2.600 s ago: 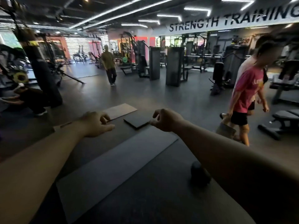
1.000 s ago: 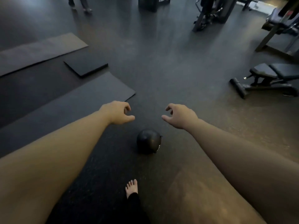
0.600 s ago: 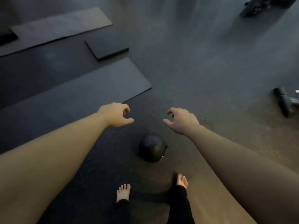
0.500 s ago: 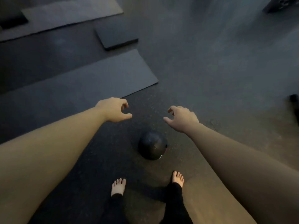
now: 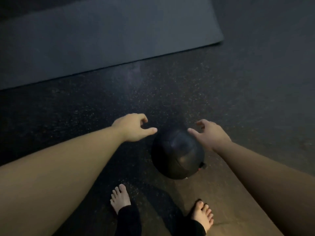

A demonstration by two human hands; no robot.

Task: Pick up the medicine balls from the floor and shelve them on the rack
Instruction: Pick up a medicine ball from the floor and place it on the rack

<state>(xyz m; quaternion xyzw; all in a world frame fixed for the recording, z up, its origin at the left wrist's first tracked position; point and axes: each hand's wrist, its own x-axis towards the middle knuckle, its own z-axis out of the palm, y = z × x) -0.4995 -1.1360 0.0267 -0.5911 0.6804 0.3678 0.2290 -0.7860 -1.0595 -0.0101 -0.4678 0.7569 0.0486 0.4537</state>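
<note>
Lowered closer since earlier, both hands spread and empty: left hand (image 5: 132, 127) just beside, right hand (image 5: 210, 133) nearer, over round black leather medicine ball (image 5: 177, 155) on speckled rubber floor (image 5: 119, 92).

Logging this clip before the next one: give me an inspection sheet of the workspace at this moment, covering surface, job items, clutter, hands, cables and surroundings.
Surface: dark speckled floor, dimly lit.
Job's things: one black ball on the floor, just ahead of two bare feet; no rack in view.
Clutter: grey mat lying flat beyond the ball; small reddish spot at the ball's lower right, too small to identify.
Hands: left hand and right hand both open and empty, either side of the ball's top; contact cannot be told.
Cables: nothing seen.
Surroundings: nothing seen beyond floor and mat.
</note>
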